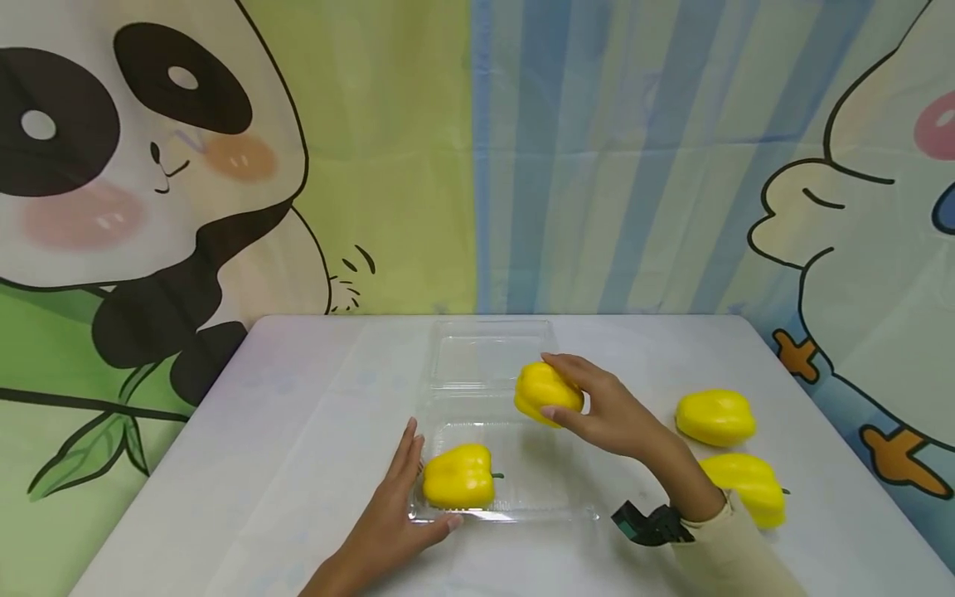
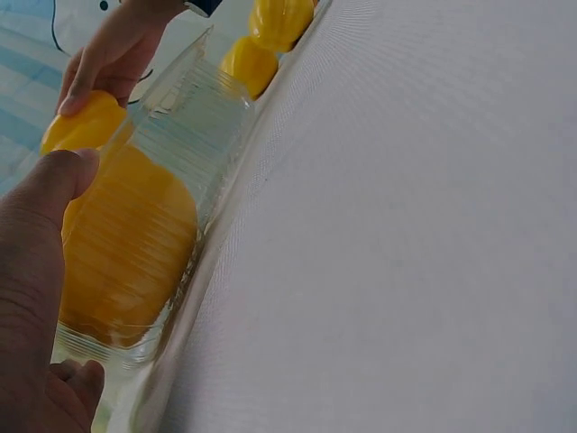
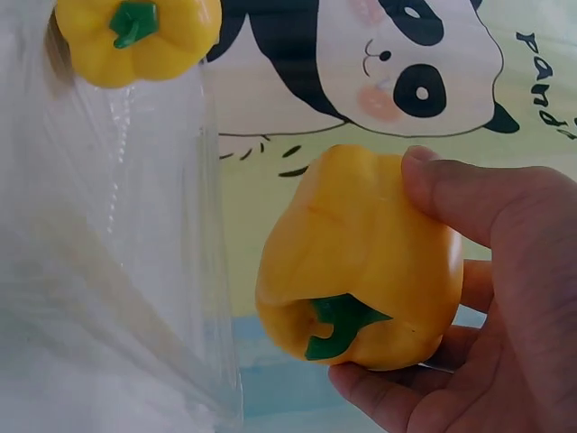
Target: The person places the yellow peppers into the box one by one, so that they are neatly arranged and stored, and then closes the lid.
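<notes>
A clear plastic clamshell box [image 1: 548,464] lies unfolded on the table, its lid [image 1: 492,358] spread out behind the base. One yellow bell pepper [image 1: 458,478] sits at the left of the base, its green stem pointing right. My left hand [image 1: 395,510] rests against the box's front left corner, fingers straight along the side and thumb by the front rim. Above the back right part of the base, my right hand [image 1: 608,410] holds another yellow bell pepper [image 3: 361,253] between thumb and fingers. Its green stem shows in the right wrist view.
Two more yellow bell peppers, a back one [image 1: 716,417] and a front one [image 1: 749,485], lie on the table right of the box, the front one partly behind my right forearm. A cartoon-printed curtain [image 1: 403,166] hangs behind the white table [image 1: 298,448].
</notes>
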A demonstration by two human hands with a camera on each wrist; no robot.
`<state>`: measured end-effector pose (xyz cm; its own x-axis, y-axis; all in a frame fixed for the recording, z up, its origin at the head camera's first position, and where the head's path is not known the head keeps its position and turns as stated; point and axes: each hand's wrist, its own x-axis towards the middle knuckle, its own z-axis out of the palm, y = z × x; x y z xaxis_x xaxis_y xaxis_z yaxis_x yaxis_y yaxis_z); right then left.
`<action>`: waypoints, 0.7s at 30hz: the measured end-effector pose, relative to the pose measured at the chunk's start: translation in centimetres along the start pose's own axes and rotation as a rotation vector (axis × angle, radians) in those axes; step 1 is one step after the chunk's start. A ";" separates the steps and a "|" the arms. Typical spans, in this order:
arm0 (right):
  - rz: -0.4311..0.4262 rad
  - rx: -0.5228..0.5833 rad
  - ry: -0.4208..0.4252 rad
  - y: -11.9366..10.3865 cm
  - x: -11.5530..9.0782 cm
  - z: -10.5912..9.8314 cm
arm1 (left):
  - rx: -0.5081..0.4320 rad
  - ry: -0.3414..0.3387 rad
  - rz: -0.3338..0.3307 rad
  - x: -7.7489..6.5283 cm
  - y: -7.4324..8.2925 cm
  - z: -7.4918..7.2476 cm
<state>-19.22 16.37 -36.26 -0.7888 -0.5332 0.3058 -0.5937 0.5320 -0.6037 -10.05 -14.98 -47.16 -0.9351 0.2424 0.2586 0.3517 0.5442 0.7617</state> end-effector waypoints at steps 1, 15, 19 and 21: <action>-0.003 -0.001 -0.007 -0.1 0.2 0.1 | 0.000 -0.001 -0.003 0.0 0.0 0.0; -0.070 0.053 -0.112 -1.6 2.1 2.5 | -0.004 -0.025 -0.077 0.1 0.4 -0.1; -0.096 0.061 -0.123 -1.8 2.6 3.2 | -0.007 -0.028 -0.082 0.1 0.4 -0.2; -0.093 0.068 -0.131 -1.9 2.8 3.6 | -0.010 -0.028 -0.075 0.1 0.3 -0.2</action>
<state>-19.74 11.51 -36.91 -0.7009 -0.6614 0.2669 -0.6475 0.4330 -0.6271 -10.05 -14.93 -46.78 -0.9570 0.2239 0.1844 0.2805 0.5535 0.7842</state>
